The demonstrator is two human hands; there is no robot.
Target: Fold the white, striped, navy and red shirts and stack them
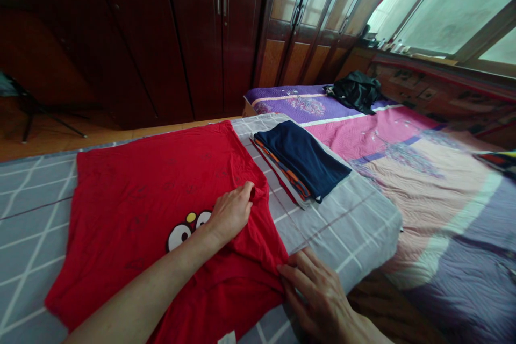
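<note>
A red T-shirt [133,193] with a printed cartoon face of two round white eyes and a yellow dot lies spread over a grey checked sheet. My left hand [234,209] is closed on the shirt's fabric near its right side, pinching a fold beside the printed eyes. Lower down, my right hand [314,285] pinches the shirt's right edge between thumb and fingers. Wrinkles run through the cloth between both hands. A white label shows at the shirt's bottom edge. My left forearm covers part of the print.
A stack of folded clothes [302,156], dark blue on top, sits right of the shirt. Beyond it, a bed with a colourful quilt [338,137] holds a black garment [355,91]. Dark wooden wardrobes [193,37] line the back, and a window [447,5] is at upper right.
</note>
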